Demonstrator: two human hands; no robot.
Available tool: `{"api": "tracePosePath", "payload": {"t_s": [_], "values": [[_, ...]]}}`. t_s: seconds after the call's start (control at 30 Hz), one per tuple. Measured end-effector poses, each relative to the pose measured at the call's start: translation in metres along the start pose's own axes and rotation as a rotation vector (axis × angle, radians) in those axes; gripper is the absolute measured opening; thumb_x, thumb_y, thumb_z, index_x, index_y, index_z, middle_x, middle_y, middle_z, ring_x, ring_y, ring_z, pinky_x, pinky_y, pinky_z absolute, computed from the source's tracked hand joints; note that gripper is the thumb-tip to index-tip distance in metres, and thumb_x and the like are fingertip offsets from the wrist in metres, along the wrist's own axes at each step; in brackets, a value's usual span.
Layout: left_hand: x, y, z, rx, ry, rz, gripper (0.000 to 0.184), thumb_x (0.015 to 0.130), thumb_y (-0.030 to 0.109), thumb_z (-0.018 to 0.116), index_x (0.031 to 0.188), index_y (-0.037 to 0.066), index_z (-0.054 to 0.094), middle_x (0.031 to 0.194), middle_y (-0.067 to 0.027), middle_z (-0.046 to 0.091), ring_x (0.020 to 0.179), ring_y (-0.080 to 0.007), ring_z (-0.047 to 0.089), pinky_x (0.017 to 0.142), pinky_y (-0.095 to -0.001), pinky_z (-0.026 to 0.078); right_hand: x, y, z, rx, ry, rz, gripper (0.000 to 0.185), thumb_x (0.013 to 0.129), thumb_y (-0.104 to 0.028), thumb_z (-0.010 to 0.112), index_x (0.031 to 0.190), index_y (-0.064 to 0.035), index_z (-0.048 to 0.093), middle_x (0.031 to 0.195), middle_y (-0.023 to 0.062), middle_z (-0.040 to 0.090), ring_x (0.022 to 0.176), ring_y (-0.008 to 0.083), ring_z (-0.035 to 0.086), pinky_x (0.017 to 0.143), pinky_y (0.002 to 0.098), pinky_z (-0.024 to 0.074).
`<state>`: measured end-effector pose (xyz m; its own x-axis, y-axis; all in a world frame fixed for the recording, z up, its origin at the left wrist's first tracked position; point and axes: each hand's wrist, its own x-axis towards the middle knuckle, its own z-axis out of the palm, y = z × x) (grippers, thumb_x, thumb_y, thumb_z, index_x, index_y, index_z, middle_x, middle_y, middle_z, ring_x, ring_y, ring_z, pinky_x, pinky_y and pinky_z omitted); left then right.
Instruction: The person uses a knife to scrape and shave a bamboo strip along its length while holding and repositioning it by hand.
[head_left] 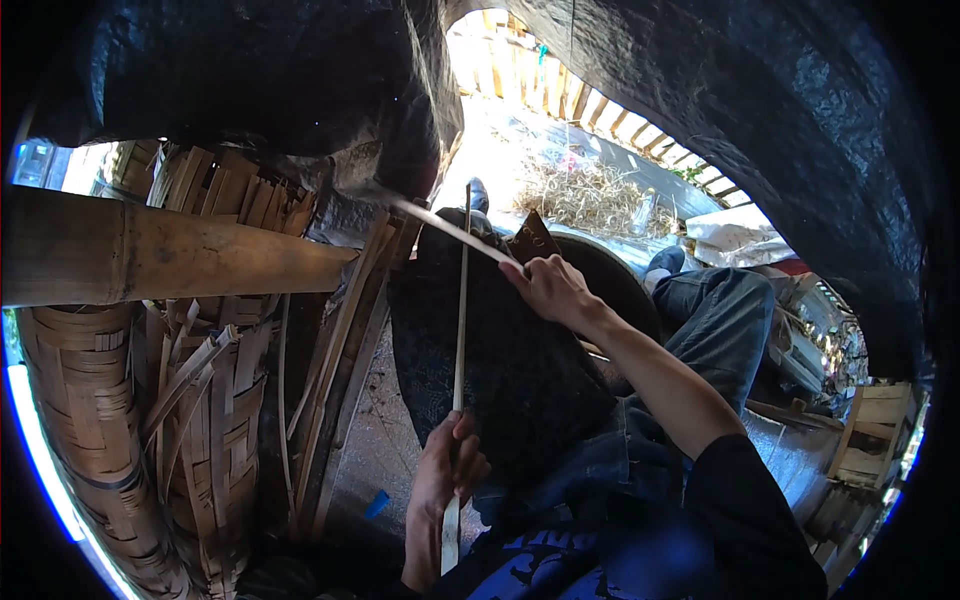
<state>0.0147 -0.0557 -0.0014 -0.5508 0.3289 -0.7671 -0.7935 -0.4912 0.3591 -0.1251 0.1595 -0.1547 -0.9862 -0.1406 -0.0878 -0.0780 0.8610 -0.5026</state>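
Note:
My left hand (450,460) is closed around a narrow bamboo strip (461,340), which stands nearly lengthwise in front of me over my left leg. The strip's lower end sticks out below the fist. My right hand (553,290) is closed on a long, thin, pale piece (455,232) that points up and left, crossing the strip near its top. Its far end is blurred; I cannot tell whether it is a blade or another strip. Dark cloth (490,350) covers my left leg beneath both. Beyond the right hand lies a brown piece with small holes (534,238).
A thick bamboo pole (190,250) juts in from the left over woven bamboo baskets (85,420) holding split strips. Dark plastic sheeting (700,80) hangs overhead. Shavings (580,195) lie ahead near a slatted fence (540,75). A wooden crate (870,435) stands at right.

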Motion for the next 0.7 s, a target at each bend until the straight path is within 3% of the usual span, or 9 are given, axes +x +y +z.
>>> {"api": "tracePosePath", "payload": {"t_s": [0.17,0.27,0.33,0.4,0.43,0.5,0.6,0.63,0.7], "values": [[-0.02,-0.004,-0.003,0.06,0.004,0.012,0.031,0.101,0.035,0.03,0.08,0.014,0.038,0.042,0.0046,0.028,0.029,-0.0087,0.024,0.03,-0.0223,0.023,0.051,0.011,-0.018,0.255,-0.257,0.396,0.075,0.093,-0.058,0.029,0.073,0.0035,0.065,0.07,0.023,0.063,0.072,0.0349,0.065,0.071,0.0437,0.051],[-0.015,0.0,0.004,0.228,0.054,-0.001,0.029,0.101,0.034,0.033,0.081,0.015,0.041,0.044,0.0045,0.034,0.028,-0.0073,0.029,0.03,-0.0221,0.024,0.056,0.024,-0.022,0.302,-0.215,0.455,0.08,0.093,-0.06,0.023,0.071,0.0042,0.065,0.066,0.0208,0.063,0.068,0.0325,0.065,0.071,0.043,0.0502],[-0.004,0.0,0.002,0.275,0.083,0.018,0.029,0.1,0.035,0.035,0.084,0.013,0.044,0.048,0.0045,0.036,0.032,-0.0064,0.032,0.032,-0.022,0.025,0.045,0.035,-0.032,0.253,-0.212,0.436,0.081,0.093,-0.062,0.023,0.063,0.0028,0.061,0.059,0.018,0.059,0.064,0.0283,0.062,0.069,0.0409,0.049],[0.006,0.009,0.016,0.643,0.229,0.034,0.03,0.1,0.035,0.036,0.086,0.011,0.047,0.05,0.0056,0.036,0.035,-0.0055,0.034,0.033,-0.0219,0.027,0.021,0.042,-0.051,0.282,-0.215,0.484,0.079,0.093,-0.061,0.025,0.057,0.0021,0.056,0.056,0.015,0.056,0.052,0.0219,0.054,0.059,0.0398,0.0465],[0.012,0.011,0.021,0.638,0.23,0.019,0.03,0.1,0.035,0.036,0.086,0.011,0.047,0.05,0.0056,0.036,0.035,-0.0055,0.034,0.033,-0.0219,0.027,0.007,0.042,-0.06,0.279,-0.227,0.494,0.079,0.093,-0.061,0.025,0.057,0.0021,0.056,0.056,0.015,0.056,0.052,0.0219,0.054,0.059,0.0398,0.0465],[0.025,0.017,0.03,0.771,0.322,0.055,0.032,0.1,0.033,0.035,0.087,0.007,0.05,0.053,0.0046,0.038,0.041,-0.0055,0.038,0.038,-0.0221,0.033,-0.018,0.036,-0.083,0.22,-0.223,0.343,0.074,0.094,-0.058,0.033,0.053,0.0011,0.052,0.048,0.012,0.05,0.041,0.0161,0.044,0.047,0.0382,0.041],[0.037,0.021,0.036,0.833,0.324,0.068,0.031,0.1,0.032,0.035,0.088,0.007,0.05,0.054,0.005,0.038,0.041,-0.0052,0.038,0.038,-0.022,0.033,-0.05,0.013,-0.105,0.271,-0.259,0.181,0.07,0.094,-0.055,0.04,0.053,0.0001,0.055,0.043,0.0107,0.046,0.035,0.0157,0.042,0.041,0.0392,0.0378],[0.039,0.021,0.036,0.844,0.327,0.058,0.031,0.1,0.032,0.035,0.088,0.007,0.05,0.054,0.005,0.038,0.041,-0.0052,0.038,0.038,-0.022,0.033,-0.06,0.012,-0.099,0.202,-0.154,-0.063,0.068,0.093,-0.054,0.042,0.054,0.0,0.057,0.039,0.0107,0.043,0.035,0.0197,0.047,0.043,0.0398,0.0417],[0.042,0.02,0.036,0.933,0.356,0.071,0.033,0.1,0.032,0.037,0.086,0.005,0.052,0.056,0.0028,0.041,0.046,-0.0067,0.043,0.042,-0.0251,0.036,-0.072,-0.003,-0.099,0.26,-0.293,0.082,0.065,0.094,-0.051,0.043,0.058,0.0012,0.058,0.043,0.0142,0.045,0.039,0.0254,0.049,0.047,0.04,0.0419]]}}
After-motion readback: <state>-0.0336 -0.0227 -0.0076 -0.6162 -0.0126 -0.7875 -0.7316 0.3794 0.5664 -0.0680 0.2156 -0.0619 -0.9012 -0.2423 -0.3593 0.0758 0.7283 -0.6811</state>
